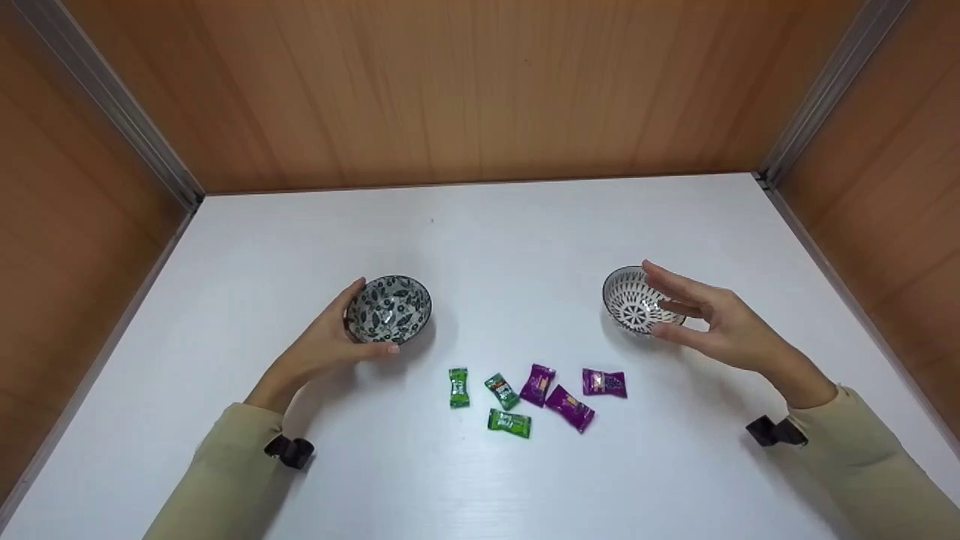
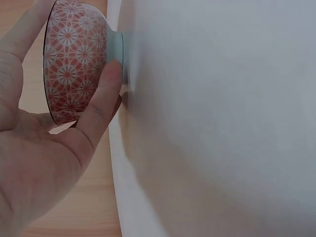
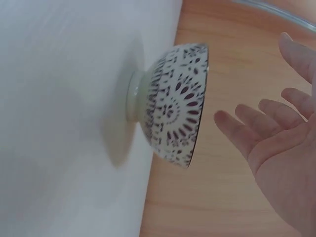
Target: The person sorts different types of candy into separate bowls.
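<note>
The left hand (image 1: 322,341) held a round red-and-white china bowl (image 1: 390,309) with painted leaves inside, fingers curled around it, toward the white table's left edge. The right hand's fingers (image 3: 237,131) were apart near a round black-and-white china bowl (image 1: 634,307), toward the right edge.

I observe a white tabletop (image 1: 495,232), wood-grain panels (image 1: 480,90) on three sides, grey metal strips (image 1: 120,105) at both far corners.

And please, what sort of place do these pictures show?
Probably a small partitioned booth or work cubicle: a white table has wood-grain panels on three visible sides, with metal strips where the panels meet.
</note>
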Motion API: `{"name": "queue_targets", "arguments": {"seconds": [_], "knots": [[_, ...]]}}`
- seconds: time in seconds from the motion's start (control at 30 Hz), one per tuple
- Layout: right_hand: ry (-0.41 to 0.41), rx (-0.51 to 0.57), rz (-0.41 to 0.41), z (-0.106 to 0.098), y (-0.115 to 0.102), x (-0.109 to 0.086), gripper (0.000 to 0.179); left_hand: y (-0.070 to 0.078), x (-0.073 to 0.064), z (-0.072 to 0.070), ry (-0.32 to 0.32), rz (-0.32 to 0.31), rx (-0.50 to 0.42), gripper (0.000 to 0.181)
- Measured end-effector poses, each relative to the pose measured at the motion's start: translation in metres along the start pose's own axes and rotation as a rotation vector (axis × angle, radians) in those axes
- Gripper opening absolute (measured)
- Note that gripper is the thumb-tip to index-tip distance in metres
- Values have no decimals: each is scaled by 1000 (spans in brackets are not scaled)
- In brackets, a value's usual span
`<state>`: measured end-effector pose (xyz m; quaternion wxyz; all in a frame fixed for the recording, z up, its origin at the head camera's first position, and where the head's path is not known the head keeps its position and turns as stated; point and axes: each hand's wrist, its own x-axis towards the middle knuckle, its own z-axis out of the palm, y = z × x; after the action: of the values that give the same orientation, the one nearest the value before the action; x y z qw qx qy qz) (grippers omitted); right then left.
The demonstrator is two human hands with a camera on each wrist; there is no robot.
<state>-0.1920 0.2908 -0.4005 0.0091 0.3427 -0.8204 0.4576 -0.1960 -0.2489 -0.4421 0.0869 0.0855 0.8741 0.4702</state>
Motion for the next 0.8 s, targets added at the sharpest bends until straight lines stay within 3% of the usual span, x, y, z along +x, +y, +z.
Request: {"name": "queue_targets", "arguments": {"seconds": [0.33, 0.57, 0.67, 0.8], "knots": [[-239, 112, -74, 16, -7, 0, 74, 5, 4, -3, -2, -72, -26, 128], [-403, 172, -5, 28, -1, -4, 69, 7, 8, -4, -31, -93, -48, 127], [-445, 158, 24, 35, 3, -5, 66, 6, 7, -4, -31, -97, -55, 125], [-485, 89, 88, 44, 6, -7, 66, 5, 5, -6, -11, -92, 11, 123]]}}
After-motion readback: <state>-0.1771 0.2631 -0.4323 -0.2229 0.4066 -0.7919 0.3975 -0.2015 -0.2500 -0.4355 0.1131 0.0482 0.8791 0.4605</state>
